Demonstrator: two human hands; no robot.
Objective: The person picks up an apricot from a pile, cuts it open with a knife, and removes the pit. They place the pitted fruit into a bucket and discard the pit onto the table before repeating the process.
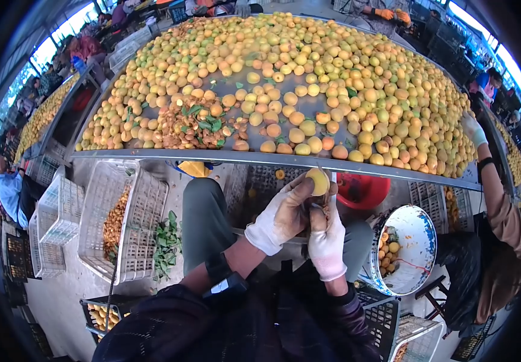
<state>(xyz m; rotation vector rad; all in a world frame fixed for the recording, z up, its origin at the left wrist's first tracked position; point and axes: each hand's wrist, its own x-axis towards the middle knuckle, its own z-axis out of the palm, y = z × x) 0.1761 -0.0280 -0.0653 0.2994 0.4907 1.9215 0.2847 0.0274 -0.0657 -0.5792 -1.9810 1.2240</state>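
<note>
In front of my lap, just below the metal edge of the sorting table, my left hand (pixel 284 212) in a soiled white glove grips a yellow apricot (pixel 318 181) in its fingers. Close against it, my right hand (pixel 327 236), gloved too, has its fingers closed near the fruit's underside. Whatever they hold is too small and partly hidden to name. Beyond both hands, the table (pixel 272 159) bears a broad heap of apricots (pixel 387 102). A pile of apricot pits and scraps (pixel 185 125) with green leaves lies on its near left part.
A red basin (pixel 363 192) sits under the table edge. Right of my knee is a white bucket (pixel 418 259) with apricots inside. Plastic crates (pixel 146 211) and loose leaves (pixel 167 246) are at left. A co-worker's gloved hand (pixel 475 128) reaches onto the table at right.
</note>
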